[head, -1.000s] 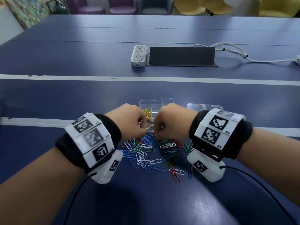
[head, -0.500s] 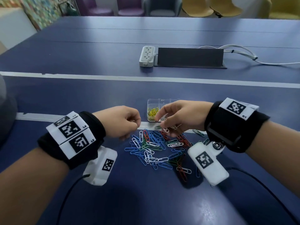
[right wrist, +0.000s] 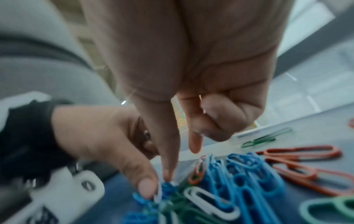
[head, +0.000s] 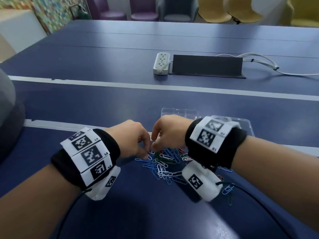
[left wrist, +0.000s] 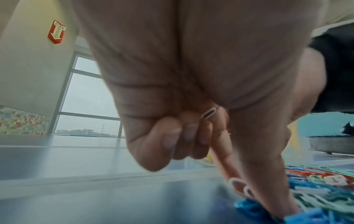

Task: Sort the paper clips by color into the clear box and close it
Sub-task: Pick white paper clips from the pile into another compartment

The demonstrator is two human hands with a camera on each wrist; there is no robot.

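Head view: both hands are back down on the pile of paper clips (head: pixel 165 163) on the worktop (head: pixel 103 104). Half a second ago the right hand (head: pixel 168 133) was lifted toward the clear box (head: pixel 179 112); now it has dropped to the pile's far edge, next to the left hand (head: pixel 131 138).

Left grip: thumb and index pinch a white clip (left wrist: pixel 238 184) at the pile's left edge. The other three fingers are curled, with another white clip (left wrist: pixel 208 113) tucked in them.

Right grip: thumb and index point down, slightly apart, tips at the clips. Cannot tell if they have hold of one. The remaining fingers are curled and something pale glints inside them, but it's too blurred to call.

Box sits open just beyond the hands, mostly hidden by the right wrist. Its lid (head: pixel 248 126) lies to the right of it.

My read: the right hand just finished a drop-off trip and this is a new pick cycle, with whites being collected in the left. Most of the pile (blue, green, red, white) is still unsorted, so closing the box is a long way off.
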